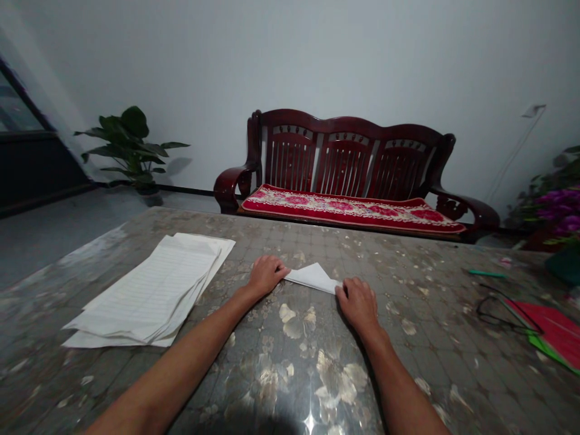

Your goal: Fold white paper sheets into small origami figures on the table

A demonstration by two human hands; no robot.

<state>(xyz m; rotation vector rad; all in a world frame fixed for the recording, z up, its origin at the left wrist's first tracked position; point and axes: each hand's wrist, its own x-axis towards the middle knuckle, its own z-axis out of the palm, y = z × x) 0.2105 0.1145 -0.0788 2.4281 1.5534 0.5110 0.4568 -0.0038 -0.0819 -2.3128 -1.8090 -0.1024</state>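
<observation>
A small folded piece of white paper (312,277) lies on the floral-patterned table (299,356). My left hand (265,273) has its fingers curled and presses on the paper's left end. At the paper's right end my right hand (359,302) is closed too, its fingertips pinching the paper's corner. Both forearms reach in from the bottom of the view.
A stack of lined white sheets (156,293) lies on the table to the left. At the right edge are red and green papers (555,332), scissors (505,311) and a green pen (487,273). Beyond the table stand a wooden bench with a red cushion (348,208) and potted plants (129,145).
</observation>
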